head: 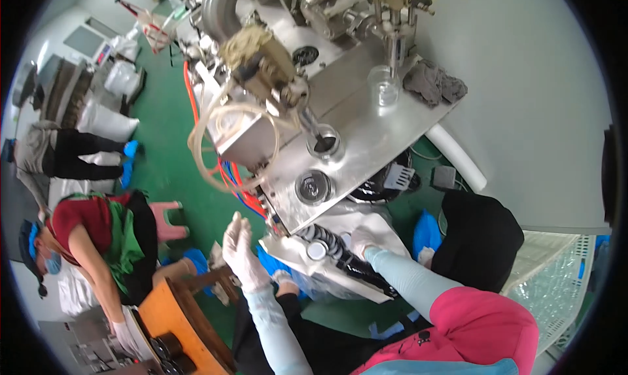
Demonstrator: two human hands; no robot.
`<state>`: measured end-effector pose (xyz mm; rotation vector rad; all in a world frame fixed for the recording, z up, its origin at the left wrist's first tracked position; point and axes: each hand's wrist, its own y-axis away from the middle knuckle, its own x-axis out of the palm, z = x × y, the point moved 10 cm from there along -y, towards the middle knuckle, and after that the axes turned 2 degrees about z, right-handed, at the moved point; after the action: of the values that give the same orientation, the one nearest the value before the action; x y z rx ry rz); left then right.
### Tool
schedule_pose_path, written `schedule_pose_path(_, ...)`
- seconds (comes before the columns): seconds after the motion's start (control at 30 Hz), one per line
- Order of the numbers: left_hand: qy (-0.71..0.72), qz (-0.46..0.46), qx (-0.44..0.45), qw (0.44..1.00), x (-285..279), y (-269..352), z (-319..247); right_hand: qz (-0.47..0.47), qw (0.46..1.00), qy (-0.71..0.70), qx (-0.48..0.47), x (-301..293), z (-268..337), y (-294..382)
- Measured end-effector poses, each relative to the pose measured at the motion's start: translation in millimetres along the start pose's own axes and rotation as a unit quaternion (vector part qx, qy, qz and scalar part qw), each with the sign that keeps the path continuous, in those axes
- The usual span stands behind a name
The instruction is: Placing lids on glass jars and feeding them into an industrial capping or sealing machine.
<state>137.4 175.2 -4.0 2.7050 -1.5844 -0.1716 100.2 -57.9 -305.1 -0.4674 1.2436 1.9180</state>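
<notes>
My left hand (244, 255), in a white glove, is raised left of an open carton with its fingers extended and nothing in it. My right hand (362, 241), also gloved, reaches into the carton (378, 289) beside a row of black jar lids (328, 237). A round white-faced lid (317, 250) lies on that row. The right fingertips are partly hidden, so a grip cannot be made out. On the steel worktop (363, 154) ahead, a clear jar (326, 143) with dark contents stands under a filling nozzle (310, 121). A second jar (314, 187) of dark contents stands nearer me.
Another clear jar (385, 91) stands under the second nozzle, beside a grey cloth (434, 83). Hoses (196, 144) loop on the left. Below the worktop is a black container (375, 191). A co-worker (98, 242) leans over an orange table (171, 309). A plastic basket (554, 277) stands right.
</notes>
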Motion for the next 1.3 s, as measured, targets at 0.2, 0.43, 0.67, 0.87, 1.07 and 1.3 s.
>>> schedule_pose_path(0.2,-0.035,0.229,0.134,0.963,129.4,35.5,-22.5,-0.091,0.988,-0.107,0.067,2.6,-28.3,-12.7)
schedule_pose_path(0.43,0.065,0.125,0.044,0.989,160.9,20.6,13.0,-0.114,0.891,-0.432,0.085,-34.3,-69.4,25.9)
schedule_pose_path(0.67,0.062,0.050,0.120,0.990,135.8,55.0,-10.7,-0.015,0.416,-0.887,-0.200,-164.3,-3.1,93.9)
schedule_pose_path(0.87,-0.032,0.086,0.104,0.990,113.8,122.5,-40.7,-0.091,0.626,-0.732,-0.253,-283.3,54.2,168.5)
schedule_pose_path(1.07,0.005,0.129,0.143,0.981,114.9,162.0,-75.9,0.066,0.557,-0.732,-0.388,-297.6,95.6,215.3)
schedule_pose_path(1.3,-0.049,0.119,0.149,0.980,136.6,175.5,-80.3,0.127,0.453,-0.793,-0.386,-298.3,84.1,214.0)
